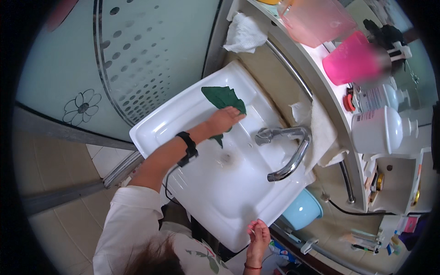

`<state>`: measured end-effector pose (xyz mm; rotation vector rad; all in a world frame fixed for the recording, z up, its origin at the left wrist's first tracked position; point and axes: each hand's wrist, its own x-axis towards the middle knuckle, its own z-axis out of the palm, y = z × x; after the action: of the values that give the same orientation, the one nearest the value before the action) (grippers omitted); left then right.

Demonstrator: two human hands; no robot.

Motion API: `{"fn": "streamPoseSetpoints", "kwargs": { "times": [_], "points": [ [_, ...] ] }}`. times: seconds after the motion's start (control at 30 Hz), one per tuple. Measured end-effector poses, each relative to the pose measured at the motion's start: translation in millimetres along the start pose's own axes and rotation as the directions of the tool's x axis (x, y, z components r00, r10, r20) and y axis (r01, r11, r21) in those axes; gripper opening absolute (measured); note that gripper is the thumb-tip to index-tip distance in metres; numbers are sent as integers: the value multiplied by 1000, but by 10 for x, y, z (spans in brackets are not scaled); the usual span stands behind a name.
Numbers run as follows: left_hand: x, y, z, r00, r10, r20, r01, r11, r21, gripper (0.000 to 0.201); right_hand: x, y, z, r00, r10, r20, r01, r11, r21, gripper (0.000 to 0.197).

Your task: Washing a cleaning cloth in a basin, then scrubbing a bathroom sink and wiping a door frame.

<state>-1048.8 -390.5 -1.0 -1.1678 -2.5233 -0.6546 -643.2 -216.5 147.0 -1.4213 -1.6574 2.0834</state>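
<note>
A dark green cloth (223, 97) lies crumpled in the upper part of the white washbasin (201, 183). My left hand (227, 118) reaches across the basin with its fingers closed on the cloth. A corner of the cloth shows below that wrist, which wears a black band with a small device and a cable. My right hand (259, 236), with a red cord on the wrist, is at the basin's lower right rim. Its fingers are loosely bent and nothing shows in them. The chrome faucet (291, 153) extends over the right side of the basin.
A light blue bucket (302, 210) stands beside the basin. Along the right, a shelf holds a pink cup (346, 59) and white pump bottles (378, 130). White cloths (247, 33) hang on the metal rail. A frosted glass panel (137, 50) borders the basin's far left.
</note>
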Motion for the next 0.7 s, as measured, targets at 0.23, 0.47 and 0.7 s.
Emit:
{"fn": "streamPoseSetpoints", "kwargs": {
  "times": [0.23, 0.47, 0.7],
  "points": [
    [-193, -883, -944, 987, -8, 162, -43, 950, 310, 38, 76, 174, -204, 999, 7, -34, -8, 1000, -29, 22],
    [-1649, -205, -1581, 911, -252, 325, 220, 966, 132, 48, 209, 319, -228, 992, 80, 94, -80, 997, 3, 20],
    [-2329, 942, -1915, 849, -490, 199, 507, 861, -43, 47, 268, 20, 65, 964, 70, 256, -58, 997, -51, 19]
  ]
}}
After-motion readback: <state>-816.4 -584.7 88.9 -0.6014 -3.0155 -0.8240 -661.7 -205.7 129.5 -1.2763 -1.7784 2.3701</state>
